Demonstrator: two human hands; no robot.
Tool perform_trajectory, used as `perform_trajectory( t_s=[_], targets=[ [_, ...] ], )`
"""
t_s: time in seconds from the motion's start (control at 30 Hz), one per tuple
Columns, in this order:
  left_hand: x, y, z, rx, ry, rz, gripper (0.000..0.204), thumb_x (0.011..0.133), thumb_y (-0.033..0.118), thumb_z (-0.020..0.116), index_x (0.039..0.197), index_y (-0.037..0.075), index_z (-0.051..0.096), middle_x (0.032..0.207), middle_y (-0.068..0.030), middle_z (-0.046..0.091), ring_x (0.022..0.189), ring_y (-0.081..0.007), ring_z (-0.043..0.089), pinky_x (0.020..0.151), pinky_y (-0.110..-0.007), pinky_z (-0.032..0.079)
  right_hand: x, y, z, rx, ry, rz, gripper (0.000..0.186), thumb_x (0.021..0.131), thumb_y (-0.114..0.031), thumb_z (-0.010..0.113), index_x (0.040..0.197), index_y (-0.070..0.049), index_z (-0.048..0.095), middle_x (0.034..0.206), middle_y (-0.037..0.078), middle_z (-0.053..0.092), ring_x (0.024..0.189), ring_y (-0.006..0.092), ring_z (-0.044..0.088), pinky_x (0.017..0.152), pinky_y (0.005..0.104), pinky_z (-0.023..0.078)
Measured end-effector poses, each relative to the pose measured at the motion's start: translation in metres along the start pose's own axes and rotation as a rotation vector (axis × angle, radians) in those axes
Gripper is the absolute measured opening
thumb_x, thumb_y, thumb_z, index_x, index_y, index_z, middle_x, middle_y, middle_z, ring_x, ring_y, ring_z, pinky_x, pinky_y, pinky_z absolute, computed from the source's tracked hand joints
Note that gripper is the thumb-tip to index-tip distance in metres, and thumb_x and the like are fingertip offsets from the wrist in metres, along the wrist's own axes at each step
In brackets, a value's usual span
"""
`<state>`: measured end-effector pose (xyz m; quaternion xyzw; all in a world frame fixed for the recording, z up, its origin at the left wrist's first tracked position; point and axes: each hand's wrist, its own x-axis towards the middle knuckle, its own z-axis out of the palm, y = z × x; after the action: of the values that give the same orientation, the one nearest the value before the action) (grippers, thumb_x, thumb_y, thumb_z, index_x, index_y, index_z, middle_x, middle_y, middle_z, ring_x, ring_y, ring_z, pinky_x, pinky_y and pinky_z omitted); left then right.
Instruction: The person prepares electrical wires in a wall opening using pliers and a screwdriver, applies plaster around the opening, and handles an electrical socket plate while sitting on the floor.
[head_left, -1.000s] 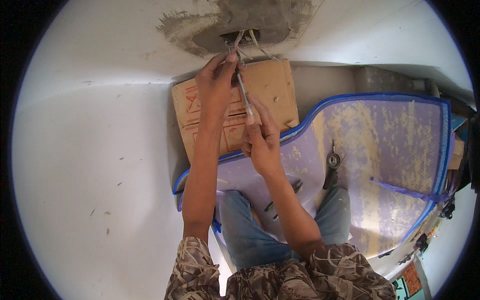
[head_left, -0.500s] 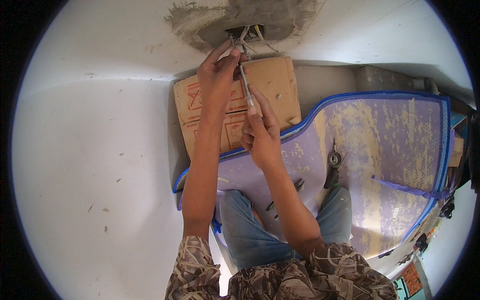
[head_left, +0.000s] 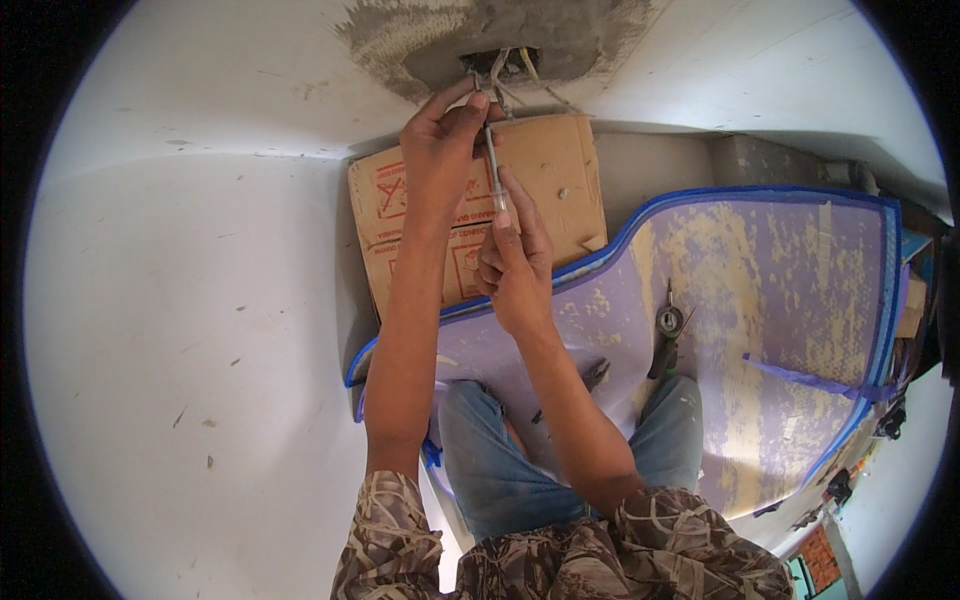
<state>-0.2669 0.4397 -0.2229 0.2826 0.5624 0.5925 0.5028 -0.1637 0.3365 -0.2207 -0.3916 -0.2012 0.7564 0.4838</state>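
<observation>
My right hand (head_left: 518,270) is closed round the clear handle of a screwdriver (head_left: 492,160), its thin metal shaft running up towards the wall. My left hand (head_left: 440,145) pinches at the shaft's far end, just under a rough opening (head_left: 482,62) in the wall. Something small sits between those fingertips, too hidden to name. Out of the opening come several wires (head_left: 530,66), pale and yellowish, hanging beside the left fingers. The screwdriver's tip is hidden behind them.
Below the opening a cardboard box (head_left: 560,160) leans by the wall. A worn purple mat with blue edging (head_left: 790,260) covers the area in front. On it lie a round-gauged tool with a dark handle (head_left: 667,330) and pliers (head_left: 597,375), partly behind my right forearm.
My right hand has shifted slightly left, and the screwdriver stands a little more upright. The left hand keeps its pinch near the opening.
</observation>
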Motion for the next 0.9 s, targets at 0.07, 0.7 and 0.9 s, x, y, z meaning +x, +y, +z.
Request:
perform_trajectory(
  t_s=[0.07, 0.7, 0.9],
  targets=[
    [-0.001, 0.001, 0.003, 0.001, 0.005, 0.002, 0.028, 0.094, 0.013, 0.066, 0.119, -0.001, 0.064, 0.085, -0.0108, 0.072, 0.065, -0.0118, 0.065, 0.055, -0.023, 0.052, 0.001, 0.0, -0.001, 0.001, 0.013, 0.008, 0.048, 0.105, -0.025, 0.048, 0.15, -0.019, 0.036, 0.06, -0.008, 0.028, 0.047, 0.0021, 0.025, 0.041, 0.0188, 0.022],
    [-0.002, 0.001, -0.002, -0.073, 0.0, -0.018, 0.031, 0.093, 0.019, 0.069, 0.118, 0.001, 0.064, 0.088, -0.0117, 0.073, 0.068, -0.0111, 0.065, 0.059, -0.024, 0.053, -0.002, -0.005, 0.011, 0.005, 0.059, 0.023, 0.048, 0.103, -0.017, 0.048, 0.149, -0.014, 0.037, 0.062, -0.006, 0.037, 0.049, 0.0022, 0.031, 0.042, 0.0202, 0.026],
    [-0.003, 0.008, -0.004, -0.064, -0.009, -0.101, 0.025, 0.09, 0.015, 0.071, 0.11, 0.0, 0.067, 0.09, -0.0059, 0.069, 0.072, -0.0128, 0.064, 0.059, -0.026, 0.05, -0.003, 0.001, 0.015, -0.18, 0.124, -0.122, 0.048, 0.101, -0.016, 0.047, 0.148, -0.012, 0.037, 0.069, 0.0, 0.042, 0.053, 0.0063, 0.036, 0.045, 0.023, 0.034]
  ],
)
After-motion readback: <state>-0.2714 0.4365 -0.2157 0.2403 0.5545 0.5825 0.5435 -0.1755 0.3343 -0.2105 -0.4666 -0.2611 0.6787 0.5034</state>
